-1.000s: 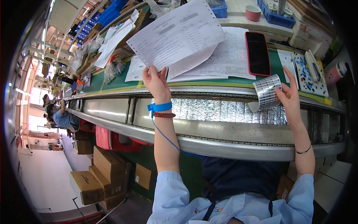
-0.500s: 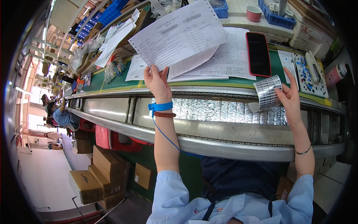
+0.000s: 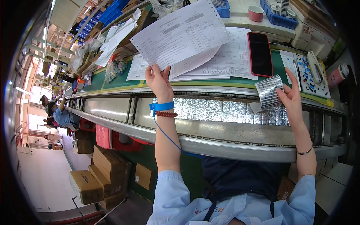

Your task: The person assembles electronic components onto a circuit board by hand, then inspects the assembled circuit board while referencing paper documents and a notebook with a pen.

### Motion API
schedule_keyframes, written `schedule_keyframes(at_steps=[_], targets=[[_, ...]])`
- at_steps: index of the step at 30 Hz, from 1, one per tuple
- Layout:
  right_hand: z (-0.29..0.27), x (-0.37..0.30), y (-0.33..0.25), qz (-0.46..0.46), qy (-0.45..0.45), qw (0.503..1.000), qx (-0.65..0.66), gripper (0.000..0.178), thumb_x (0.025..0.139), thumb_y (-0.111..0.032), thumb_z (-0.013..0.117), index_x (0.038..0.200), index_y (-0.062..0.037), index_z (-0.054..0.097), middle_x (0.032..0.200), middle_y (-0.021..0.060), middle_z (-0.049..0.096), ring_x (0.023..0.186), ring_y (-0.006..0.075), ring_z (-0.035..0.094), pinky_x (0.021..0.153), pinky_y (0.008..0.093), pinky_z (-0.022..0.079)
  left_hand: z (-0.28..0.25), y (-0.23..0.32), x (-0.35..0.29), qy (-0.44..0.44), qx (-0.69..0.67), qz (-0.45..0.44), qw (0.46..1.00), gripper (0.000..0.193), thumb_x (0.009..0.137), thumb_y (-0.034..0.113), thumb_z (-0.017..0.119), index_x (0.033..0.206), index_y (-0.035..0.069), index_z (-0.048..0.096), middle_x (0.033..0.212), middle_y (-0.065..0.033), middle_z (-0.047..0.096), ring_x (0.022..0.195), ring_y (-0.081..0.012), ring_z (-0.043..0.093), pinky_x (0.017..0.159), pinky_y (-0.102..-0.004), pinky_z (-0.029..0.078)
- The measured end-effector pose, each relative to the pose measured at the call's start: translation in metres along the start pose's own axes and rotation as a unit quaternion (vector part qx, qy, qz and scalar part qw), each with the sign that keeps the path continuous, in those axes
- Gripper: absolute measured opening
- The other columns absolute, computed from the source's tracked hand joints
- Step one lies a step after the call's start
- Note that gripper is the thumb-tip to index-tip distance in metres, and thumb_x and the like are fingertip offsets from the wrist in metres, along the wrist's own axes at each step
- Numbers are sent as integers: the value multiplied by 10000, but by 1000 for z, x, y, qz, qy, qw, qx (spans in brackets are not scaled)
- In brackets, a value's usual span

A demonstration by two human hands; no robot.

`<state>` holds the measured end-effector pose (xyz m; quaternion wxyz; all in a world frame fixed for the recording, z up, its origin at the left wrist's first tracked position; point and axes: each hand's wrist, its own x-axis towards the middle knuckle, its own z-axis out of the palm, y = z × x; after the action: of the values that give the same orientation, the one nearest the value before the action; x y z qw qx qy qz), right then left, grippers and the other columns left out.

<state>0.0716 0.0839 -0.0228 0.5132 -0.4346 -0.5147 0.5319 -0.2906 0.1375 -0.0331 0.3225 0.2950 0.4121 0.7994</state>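
My left hand (image 3: pixel 159 82) pinches the lower edge of a printed paper sheet (image 3: pixel 180 33), which is tilted up above other papers. A blue wrist strap with a cord and a beaded bracelet circle that wrist. At the right, my right hand (image 3: pixel 291 93) holds a curled strip of small white labels (image 3: pixel 269 93) between thumb and fingers, its index finger stretched upward. The strip hangs over the near edge of the green bench. Between the hands, more printed sheets (image 3: pixel 236 56) lie flat, with a red-cased phone (image 3: pixel 260 54) on their right edge.
A metal conveyor rail (image 3: pixel 225 144) runs across in front of me. Blue bins (image 3: pixel 279 15) and a pink cup (image 3: pixel 255 13) stand at the back. On the right, a white board (image 3: pixel 311 75) carries small blue and black pieces. Cardboard boxes (image 3: pixel 86 185) are stacked at lower left.
The raised sheet has shifted very slightly to the right with my left hand. My right hand and the label strip stay almost still.
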Motion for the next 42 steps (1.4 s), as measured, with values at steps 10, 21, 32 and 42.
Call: schedule_keyframes(at_steps=[10,21,32,42], targets=[[0,0,1,-3,1,1000,0,597,857,-7,493,1369,-97,198,954,82,612,872,87,565,809,228,435,-1,-1,1,-2,-8,-2,1000,196,908,118,463,1044,-16,421,926,-110,577,701,-123,592,679,-252,547],[0,0,1,-1,-2,1000,-1,604,857,-6,494,1371,-95,190,955,83,613,871,88,566,807,229,435,-1,-1,1,2,-11,-1,1000,178,907,115,464,1027,-11,427,925,-108,575,705,-126,590,677,-255,548],[1,-2,-2,-1,0,1000,1,606,854,6,484,1372,-96,187,939,80,605,853,89,562,791,225,433,-1,1,-1,5,7,-6,1000,182,906,122,468,1022,-9,420,923,-100,566,702,-121,585,683,-261,549],[-1,2,-3,5,-23,1000,-16,620,847,20,465,1381,-113,180,982,107,604,874,115,570,795,237,438,1,-9,3,18,-8,1,1000,169,905,135,471,1002,0,443,890,-75,556,715,-101,551,684,-297,549]])
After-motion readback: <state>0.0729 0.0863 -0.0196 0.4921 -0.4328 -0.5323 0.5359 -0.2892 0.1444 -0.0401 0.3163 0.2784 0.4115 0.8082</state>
